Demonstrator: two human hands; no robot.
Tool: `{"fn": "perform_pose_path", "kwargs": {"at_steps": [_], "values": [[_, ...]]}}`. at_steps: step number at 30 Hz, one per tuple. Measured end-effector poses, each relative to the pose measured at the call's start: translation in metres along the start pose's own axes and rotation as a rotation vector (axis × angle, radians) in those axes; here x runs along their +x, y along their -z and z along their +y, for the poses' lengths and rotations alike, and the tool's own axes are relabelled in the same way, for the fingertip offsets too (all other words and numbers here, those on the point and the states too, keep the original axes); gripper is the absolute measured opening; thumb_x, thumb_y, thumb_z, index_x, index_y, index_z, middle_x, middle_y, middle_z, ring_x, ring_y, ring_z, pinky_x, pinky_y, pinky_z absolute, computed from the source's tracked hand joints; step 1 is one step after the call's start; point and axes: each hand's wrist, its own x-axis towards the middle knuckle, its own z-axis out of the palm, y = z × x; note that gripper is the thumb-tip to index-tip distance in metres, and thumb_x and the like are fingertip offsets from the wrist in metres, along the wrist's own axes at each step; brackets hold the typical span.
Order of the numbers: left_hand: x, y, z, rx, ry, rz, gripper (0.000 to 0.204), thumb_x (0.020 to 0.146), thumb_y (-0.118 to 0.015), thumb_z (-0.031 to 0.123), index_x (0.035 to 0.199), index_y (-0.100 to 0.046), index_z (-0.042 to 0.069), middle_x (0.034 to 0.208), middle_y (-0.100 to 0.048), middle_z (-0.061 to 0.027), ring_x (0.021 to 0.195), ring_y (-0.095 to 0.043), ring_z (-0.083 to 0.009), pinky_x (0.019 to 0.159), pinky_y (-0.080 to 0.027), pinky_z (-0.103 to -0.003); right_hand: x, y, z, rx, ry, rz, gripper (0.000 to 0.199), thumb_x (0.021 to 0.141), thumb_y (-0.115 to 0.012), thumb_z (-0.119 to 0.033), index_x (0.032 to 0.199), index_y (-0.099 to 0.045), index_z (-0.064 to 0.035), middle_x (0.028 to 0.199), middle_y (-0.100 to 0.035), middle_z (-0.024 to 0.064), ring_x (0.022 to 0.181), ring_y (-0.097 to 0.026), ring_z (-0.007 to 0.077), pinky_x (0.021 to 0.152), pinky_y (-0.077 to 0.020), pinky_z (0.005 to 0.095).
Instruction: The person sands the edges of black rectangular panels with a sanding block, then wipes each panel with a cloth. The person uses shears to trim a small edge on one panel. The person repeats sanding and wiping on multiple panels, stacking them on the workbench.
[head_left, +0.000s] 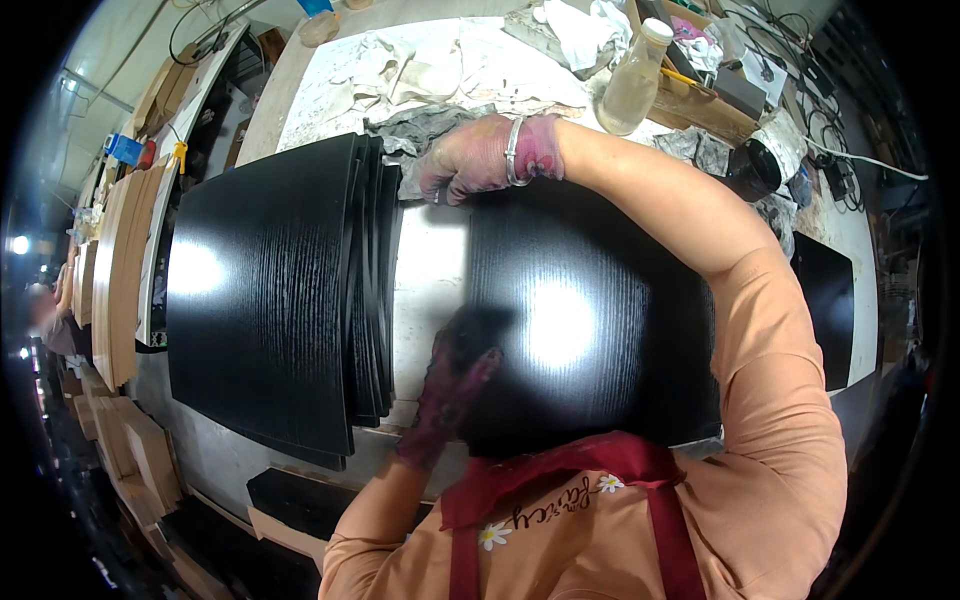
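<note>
A black wood-grain panel lies flat in front of me, a bright glare on its middle. My left hand, in a maroon glove with blackened fingers, is at the panel's left edge. Its thumb stands apart from the fingers, whose dark tips blend into the surface. At the panel's far left corner my right hand, in a stained pink glove with a bracelet at the wrist, has its fingers curled round a grey rag. Left of both hands stands a stack of similar black panels, slightly fanned.
Crumpled grey cloth and pale cloths lie at the far side of the table. A clear bottle with a white cap stands at the back right, near a cardboard box and a dark cup. Brown boards lean at far left.
</note>
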Motion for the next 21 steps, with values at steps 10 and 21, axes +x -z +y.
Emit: {"fn": "perform_pose_path", "kwargs": {"at_steps": [10, 21], "values": [[-0.001, 0.003, 0.017, 0.161, 0.069, -0.011, 0.067, 0.090, -0.065, 0.024, 0.145, -0.036, 0.000, 0.134, -0.049, -0.0177, 0.122, -0.048, -0.0267, 0.104, -0.039, -0.034, 0.006, 0.022, 0.041, -0.055, -0.131, 0.201, 0.035, 0.080, -0.068, -0.015, 0.115, -0.068, -0.0212, 0.103, -0.070, 0.0057, 0.095, -0.066, 0.0237, 0.082, -0.0498, 0.0354], [0.006, 0.004, 0.002, 0.329, -0.063, 0.045, 0.074, 0.085, -0.072, 0.014, 0.146, -0.032, 0.004, 0.138, -0.042, -0.0220, 0.125, -0.046, -0.0340, 0.103, -0.043, -0.042, -0.180, -0.013, 0.048, 0.579, -0.247, 0.928, 0.033, 0.091, -0.062, -0.020, 0.118, -0.062, -0.0006, 0.110, -0.064, 0.0079, 0.104, -0.060, 0.0141, 0.093, -0.0462, 0.0286]]}}
